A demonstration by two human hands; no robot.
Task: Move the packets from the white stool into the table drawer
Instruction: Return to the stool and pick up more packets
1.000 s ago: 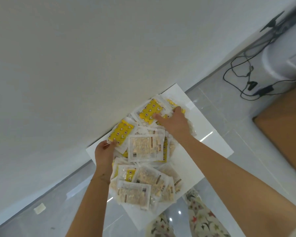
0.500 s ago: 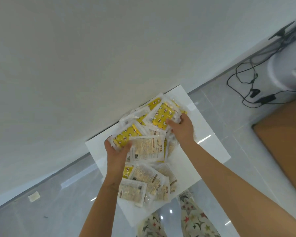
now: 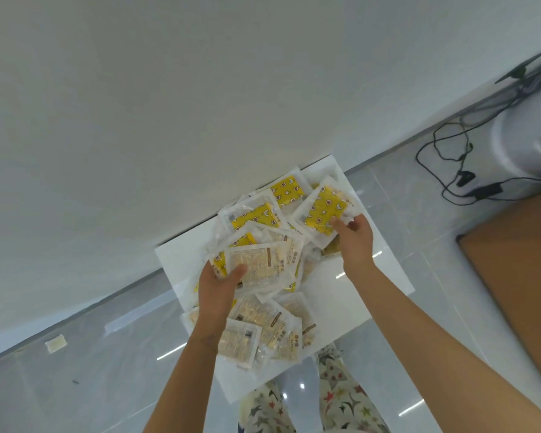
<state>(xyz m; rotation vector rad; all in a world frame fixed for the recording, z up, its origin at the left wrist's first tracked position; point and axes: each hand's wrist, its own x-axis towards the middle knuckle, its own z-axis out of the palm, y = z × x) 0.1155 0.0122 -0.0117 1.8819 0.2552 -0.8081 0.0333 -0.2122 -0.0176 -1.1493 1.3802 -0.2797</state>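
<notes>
A white stool [image 3: 350,301] stands against the wall, its top covered by a heap of several clear and yellow packets [image 3: 263,320]. My left hand [image 3: 216,289] grips a small stack of packets, a clear one [image 3: 260,267] on top, lifted off the heap's left side. My right hand [image 3: 355,239] pinches a yellow patterned packet [image 3: 320,214] at the heap's far right and holds it tilted up. More yellow packets [image 3: 286,189] lie near the wall. The table drawer is not in view.
A brown table top [image 3: 519,264] fills the right edge. Black cables and an adapter [image 3: 459,179] lie on the grey tiled floor by a white appliance [image 3: 525,142]. A white wall [image 3: 169,104] is just behind the stool. My patterned trousers [image 3: 334,398] show below.
Both hands have closed on packets and raised them from the heap. The right hand drew a yellow packet to the right; the left gathered its stack upward.
</notes>
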